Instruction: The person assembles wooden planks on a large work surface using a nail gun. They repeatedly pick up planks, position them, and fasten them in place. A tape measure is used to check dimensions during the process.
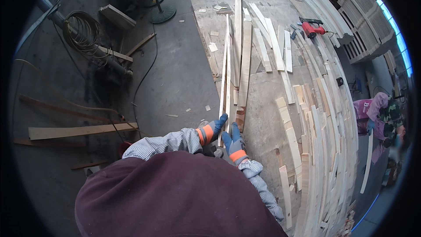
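Note:
Two long, thin wooden strips (225, 74) stand out ahead of me along the table's left edge, close together at the far end and slightly apart nearer my body. My left hand (212, 131), in a blue, grey and orange glove, is closed around the near part of the left strip. On the other side, my right hand (235, 143), gloved the same way, has its thumb and fingers about the near end of the right strip. Part of its grip is hidden. Just right of them, wider boards (245, 66) lie lengthwise on the wooden table (263, 118).
Many pale strips (324, 149) are stacked along the table's right side. A red power tool (310, 30) and a black tape measure (340, 81) rest there. Coiled hose (83, 33) hangs at left; planks (81, 130) lie on the floor. Another person (377, 114) stands beyond the right edge.

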A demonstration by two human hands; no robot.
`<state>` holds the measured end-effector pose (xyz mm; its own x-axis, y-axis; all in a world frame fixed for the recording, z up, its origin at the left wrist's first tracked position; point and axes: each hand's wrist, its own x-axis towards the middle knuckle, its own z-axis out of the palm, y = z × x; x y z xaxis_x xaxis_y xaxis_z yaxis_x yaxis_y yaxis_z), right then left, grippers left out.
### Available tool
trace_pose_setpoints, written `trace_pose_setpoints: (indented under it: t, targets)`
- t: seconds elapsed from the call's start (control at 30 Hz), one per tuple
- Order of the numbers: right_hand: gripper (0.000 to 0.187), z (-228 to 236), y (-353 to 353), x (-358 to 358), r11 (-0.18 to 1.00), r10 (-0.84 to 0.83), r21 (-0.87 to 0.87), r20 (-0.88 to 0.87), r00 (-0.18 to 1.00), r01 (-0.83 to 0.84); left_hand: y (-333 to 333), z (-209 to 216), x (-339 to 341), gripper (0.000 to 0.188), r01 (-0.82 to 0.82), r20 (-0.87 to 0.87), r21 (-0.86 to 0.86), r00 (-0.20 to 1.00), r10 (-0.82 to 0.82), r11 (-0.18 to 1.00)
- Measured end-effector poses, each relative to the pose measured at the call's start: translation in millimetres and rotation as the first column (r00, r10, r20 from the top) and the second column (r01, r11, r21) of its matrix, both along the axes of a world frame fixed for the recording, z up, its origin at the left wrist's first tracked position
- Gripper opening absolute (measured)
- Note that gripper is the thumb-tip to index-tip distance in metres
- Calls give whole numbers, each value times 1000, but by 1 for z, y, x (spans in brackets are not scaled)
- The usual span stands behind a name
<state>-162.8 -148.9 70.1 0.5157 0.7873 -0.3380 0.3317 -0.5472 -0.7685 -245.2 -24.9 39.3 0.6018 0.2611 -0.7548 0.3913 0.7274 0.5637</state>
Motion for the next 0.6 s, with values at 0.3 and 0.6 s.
trace_pose_setpoints:
  t: [0.3,0.6]
  targets:
    - [50,-49,4,8,946,-235,143,-318,918,292,48,-18,-44,38,-67,49,161,997,60,985]
    - [69,-100,106,78,884,62,-461,294,954,85,83,-66,-45,65,19,-146,338,989,32,941]
